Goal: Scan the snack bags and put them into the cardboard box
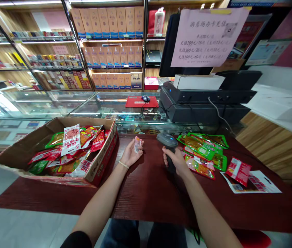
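In my left hand, palm turned up, is a small clear packet with pink and orange on it, gripped by the fingers; its contents are too small to make out. My right hand is wrapped around the handle of a dark barcode scanner, whose head points toward the left hand. To the left stands an open cardboard box full of snack packets in red, green and white. Right of the scanner lies a pile of green snack packets, with a red packet on a white bag beyond.
Dark red-brown table under both hands. Behind it are a glass display counter, a red mouse pad with a mouse, and a black till machine. A monitor carries a pink notice. Shelves hold boxes.
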`<state>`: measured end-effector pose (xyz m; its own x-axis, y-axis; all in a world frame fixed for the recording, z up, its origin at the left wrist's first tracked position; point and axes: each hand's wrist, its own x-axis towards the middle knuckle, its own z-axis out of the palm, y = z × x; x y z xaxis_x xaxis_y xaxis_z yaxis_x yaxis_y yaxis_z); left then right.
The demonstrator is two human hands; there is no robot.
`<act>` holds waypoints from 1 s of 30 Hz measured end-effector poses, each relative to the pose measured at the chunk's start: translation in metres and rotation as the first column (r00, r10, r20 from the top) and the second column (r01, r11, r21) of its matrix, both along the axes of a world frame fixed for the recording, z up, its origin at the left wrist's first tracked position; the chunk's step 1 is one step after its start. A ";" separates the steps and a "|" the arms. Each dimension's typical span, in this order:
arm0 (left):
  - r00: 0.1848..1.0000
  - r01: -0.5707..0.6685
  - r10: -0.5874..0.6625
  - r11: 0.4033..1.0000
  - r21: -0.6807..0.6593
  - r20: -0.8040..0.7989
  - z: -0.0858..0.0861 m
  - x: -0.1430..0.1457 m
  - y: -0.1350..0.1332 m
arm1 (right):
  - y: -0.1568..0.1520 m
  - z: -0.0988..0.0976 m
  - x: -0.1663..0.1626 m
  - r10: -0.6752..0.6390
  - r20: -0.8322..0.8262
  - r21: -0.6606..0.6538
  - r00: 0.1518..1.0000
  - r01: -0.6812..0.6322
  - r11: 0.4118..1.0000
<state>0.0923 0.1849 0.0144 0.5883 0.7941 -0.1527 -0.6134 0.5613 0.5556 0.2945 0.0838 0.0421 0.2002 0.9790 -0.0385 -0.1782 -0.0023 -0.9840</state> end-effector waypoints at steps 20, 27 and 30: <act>0.807 -0.504 0.546 0.835 0.220 -0.225 -0.013 0.011 -0.001 | -0.003 0.001 -0.002 0.003 0.039 0.015 0.999 -0.003 1.000; 0.783 -0.569 0.592 0.806 0.164 -0.191 -0.021 0.013 0.004 | -0.008 0.005 -0.007 0.089 0.136 -0.090 0.987 -0.078 0.993; 0.773 -0.578 0.601 0.799 0.162 -0.204 -0.025 0.012 0.007 | -0.010 0.006 -0.009 0.183 0.167 -0.123 0.969 -0.163 0.979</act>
<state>0.1047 0.1917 -0.0106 -0.0443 0.9894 -0.1385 -0.6540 0.0761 0.7526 0.2858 0.0738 0.0484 0.0412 0.9913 -0.1247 0.0110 -0.1253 -0.9921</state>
